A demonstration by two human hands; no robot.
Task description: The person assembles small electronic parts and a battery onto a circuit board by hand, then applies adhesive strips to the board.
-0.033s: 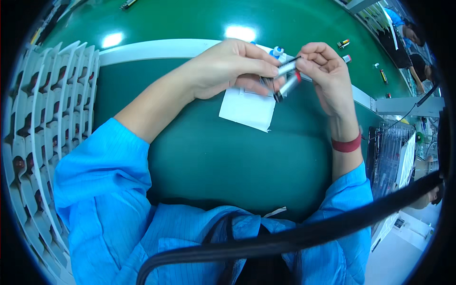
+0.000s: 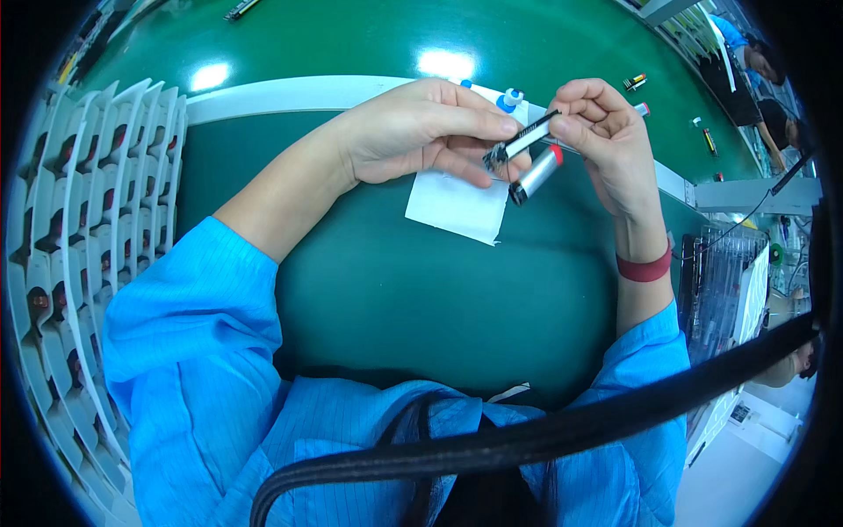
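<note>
cylinder [image 2: 538, 175]: silver, red and black ends
strip [image 2: 529, 138]: white, black edge
shirt [image 2: 198, 386]: blue, faint stripes
wristband [image 2: 644, 269]: dark red

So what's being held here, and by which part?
The black-and-white part: the left hand holds its middle, the right hand pinches its upper right end. Whether the silver cylinder is held is unclear.

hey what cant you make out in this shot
All in the head view:
Far edge of the white sheet: hidden behind the left hand.
Whether the black-and-white part joins the silver cylinder: too small to tell.
Exact grip of the right hand: its own thumb covers it.
Dark red pieces in the trays: too small, partly behind tray walls.
Dark stick: cut off by the top edge.
</note>
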